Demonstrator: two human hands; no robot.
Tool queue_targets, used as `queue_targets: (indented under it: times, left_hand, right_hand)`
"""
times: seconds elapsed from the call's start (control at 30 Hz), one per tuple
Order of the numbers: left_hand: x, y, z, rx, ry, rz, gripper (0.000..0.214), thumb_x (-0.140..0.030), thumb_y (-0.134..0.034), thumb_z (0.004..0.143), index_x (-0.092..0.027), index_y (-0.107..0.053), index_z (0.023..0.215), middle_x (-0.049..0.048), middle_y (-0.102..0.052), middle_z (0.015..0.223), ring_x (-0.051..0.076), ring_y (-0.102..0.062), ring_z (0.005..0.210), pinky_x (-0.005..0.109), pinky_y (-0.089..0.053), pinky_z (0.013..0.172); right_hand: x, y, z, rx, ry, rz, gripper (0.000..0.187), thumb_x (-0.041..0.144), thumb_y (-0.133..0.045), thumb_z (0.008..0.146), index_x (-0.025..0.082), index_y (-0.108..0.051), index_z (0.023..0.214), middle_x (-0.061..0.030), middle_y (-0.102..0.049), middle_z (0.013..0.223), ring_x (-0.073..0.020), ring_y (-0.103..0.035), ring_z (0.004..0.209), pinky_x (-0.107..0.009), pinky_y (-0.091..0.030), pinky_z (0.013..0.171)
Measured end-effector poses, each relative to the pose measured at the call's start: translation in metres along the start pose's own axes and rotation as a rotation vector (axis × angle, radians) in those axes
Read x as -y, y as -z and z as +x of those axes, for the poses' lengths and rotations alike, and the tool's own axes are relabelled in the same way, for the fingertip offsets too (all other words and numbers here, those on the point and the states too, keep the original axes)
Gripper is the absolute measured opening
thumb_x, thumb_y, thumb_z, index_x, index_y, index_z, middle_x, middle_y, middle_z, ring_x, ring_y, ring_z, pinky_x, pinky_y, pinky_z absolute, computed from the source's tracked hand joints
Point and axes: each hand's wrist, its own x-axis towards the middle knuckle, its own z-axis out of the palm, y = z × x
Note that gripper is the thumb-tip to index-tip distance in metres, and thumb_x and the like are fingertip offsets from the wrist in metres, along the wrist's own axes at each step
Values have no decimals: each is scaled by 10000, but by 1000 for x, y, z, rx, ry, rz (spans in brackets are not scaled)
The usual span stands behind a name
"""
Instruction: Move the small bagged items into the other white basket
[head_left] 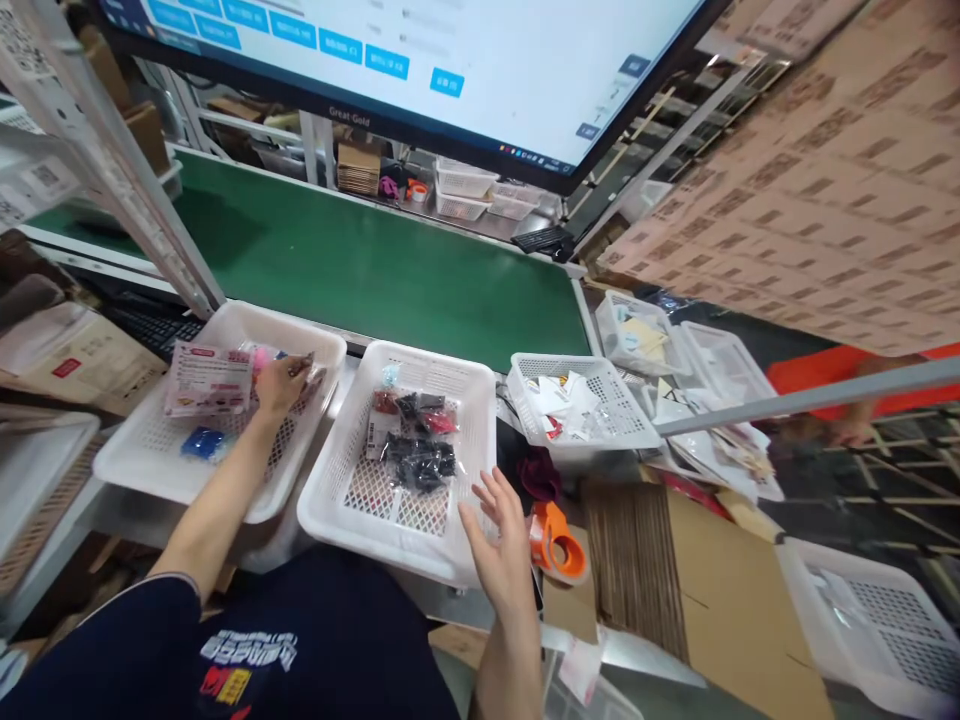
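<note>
My left hand (279, 388) reaches into the left white basket (150, 468), its fingers closed near small bagged items by the basket's right side. What they grip is too small to make out. A pink-and-white printed packet (208, 380) and a blue bagged item (205, 443) lie in that basket too. My right hand (499, 535) is open, fingers spread, at the right rim of the middle white basket (352, 535), holding nothing. In the middle basket are black items in clear bags (421, 462), a red bagged item (441, 422) and a white label (381, 432).
A green conveyor belt (360, 270) runs behind the baskets, under a large monitor (420, 60). To the right are an orange tape dispenser (559, 545), stacked flat cardboard (637, 560) and a white basket of packets (536, 435). A metal post (135, 170) stands at left.
</note>
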Motion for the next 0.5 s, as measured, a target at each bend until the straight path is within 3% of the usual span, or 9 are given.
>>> queue_targets:
  times: [0.07, 0.13, 0.2, 0.27, 0.33, 0.4, 0.5]
  left_hand:
    - [-9, 4, -22, -22, -63, -75, 415, -506, -687, 953, -174, -773, 1186, 113, -758, 949, 355, -727, 999, 520, -584, 900]
    - [-23, 0, -52, 39, -156, -167, 585, -659, -703, 915, -199, -761, 1273, 118, -775, 1065, 325, -745, 997, 496, -612, 905]
    - [-36, -14, -76, 205, -294, -225, 802, -763, -828, 759, -258, -737, 1376, 126, -766, 1292, 351, -730, 1190, 514, -593, 1053]
    - [-44, -31, -83, 399, -428, -215, 1014, -825, -845, 703, -319, -622, 1553, 120, -642, 1568, 386, -571, 1479, 547, -452, 1260]
    - [-42, -44, -67, 424, -414, -116, 990, -833, -673, 883, -306, -452, 1691, 114, -467, 1734, 357, -370, 1641, 529, -309, 1359]
    - [-30, -49, -37, 272, -237, 24, 859, -686, -494, 1063, -184, -338, 1743, 177, -322, 1800, 347, -239, 1695, 524, -261, 1376]
    - [1, -46, 3, 136, 34, 197, 797, -490, -553, 1085, 28, -389, 1669, 380, -264, 1747, 506, -207, 1668, 688, -278, 1302]
  right_hand:
    - [-5, 1, 0, -58, 20, 5, 487, 494, -711, 1012, 239, -676, 1426, -217, -542, 1615, -342, -744, 1255, -603, -624, 1075]
    - [-11, 1, 1, -120, 30, -2, 456, 495, -715, 1005, 221, -710, 1370, -213, -585, 1571, -339, -746, 1237, -602, -625, 1068]
    - [-14, -1, 2, -167, 32, -15, 442, 505, -718, 998, 207, -735, 1324, -214, -608, 1545, -344, -745, 1222, -617, -618, 1066]
    - [-15, -3, 2, -186, 33, -32, 444, 513, -727, 988, 203, -749, 1305, -213, -615, 1540, -361, -732, 1235, -642, -604, 1071]
    - [-15, -4, 0, -188, 48, -50, 435, 512, -734, 983, 205, -762, 1290, -207, -621, 1537, -380, -711, 1265, -661, -590, 1075]
    - [-16, -4, -4, -189, 67, -52, 413, 502, -735, 985, 206, -771, 1272, -202, -632, 1525, -382, -705, 1273, -656, -593, 1068]
    - [-18, -1, -11, -203, 74, -26, 389, 485, -738, 988, 202, -777, 1252, -202, -647, 1500, -355, -740, 1205, -603, -625, 1030]
